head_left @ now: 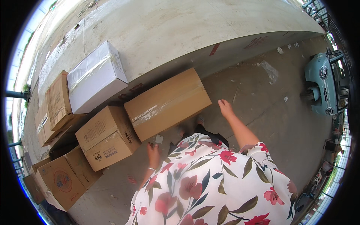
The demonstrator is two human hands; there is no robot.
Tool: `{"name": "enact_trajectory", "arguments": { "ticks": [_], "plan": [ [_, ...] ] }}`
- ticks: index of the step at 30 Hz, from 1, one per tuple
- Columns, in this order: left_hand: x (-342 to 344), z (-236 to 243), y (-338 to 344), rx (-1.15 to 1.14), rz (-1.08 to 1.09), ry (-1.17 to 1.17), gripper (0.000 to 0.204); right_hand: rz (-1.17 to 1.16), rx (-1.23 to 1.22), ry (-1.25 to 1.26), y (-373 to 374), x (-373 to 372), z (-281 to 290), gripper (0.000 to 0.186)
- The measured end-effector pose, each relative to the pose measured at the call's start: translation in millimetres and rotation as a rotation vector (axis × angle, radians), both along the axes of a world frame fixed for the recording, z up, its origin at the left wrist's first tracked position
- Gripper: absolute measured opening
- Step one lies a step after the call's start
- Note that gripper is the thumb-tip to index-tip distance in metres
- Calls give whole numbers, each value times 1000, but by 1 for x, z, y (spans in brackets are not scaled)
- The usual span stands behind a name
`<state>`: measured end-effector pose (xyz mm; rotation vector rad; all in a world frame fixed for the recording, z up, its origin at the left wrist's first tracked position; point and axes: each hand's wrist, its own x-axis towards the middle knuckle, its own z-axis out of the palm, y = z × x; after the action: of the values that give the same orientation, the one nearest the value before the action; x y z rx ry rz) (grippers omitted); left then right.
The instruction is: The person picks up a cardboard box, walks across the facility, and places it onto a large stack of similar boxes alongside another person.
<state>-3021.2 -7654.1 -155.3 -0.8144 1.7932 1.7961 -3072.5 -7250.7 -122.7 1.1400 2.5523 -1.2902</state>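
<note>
The long brown carton [170,105] rests just beside the concrete platform [161,30]; a load this long would likely carry steadiest with palms low under both ends. Near the carton's right end, the right hand [225,108] is half open, touching nothing; near its left end, the left hand [153,155] touches no box, its finger spread too small to tell. Beyond that end sits a white box [95,77]

Cartons [168,101] ahead and left of hands [226,109], vehicle [318,101] far right.
</note>
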Motion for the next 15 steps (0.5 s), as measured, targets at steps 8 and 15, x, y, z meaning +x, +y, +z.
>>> {"name": "enact_trajectory", "arguments": {
  "ticks": [8,15],
  "plan": [
    [-31,5,37,153,-272,-130,56,-108,111,-229,37,120,-36,49],
    [-67,50,86,228,-518,-94,48,-52,-45,-222,23,108,-1,58]
  ]
}}
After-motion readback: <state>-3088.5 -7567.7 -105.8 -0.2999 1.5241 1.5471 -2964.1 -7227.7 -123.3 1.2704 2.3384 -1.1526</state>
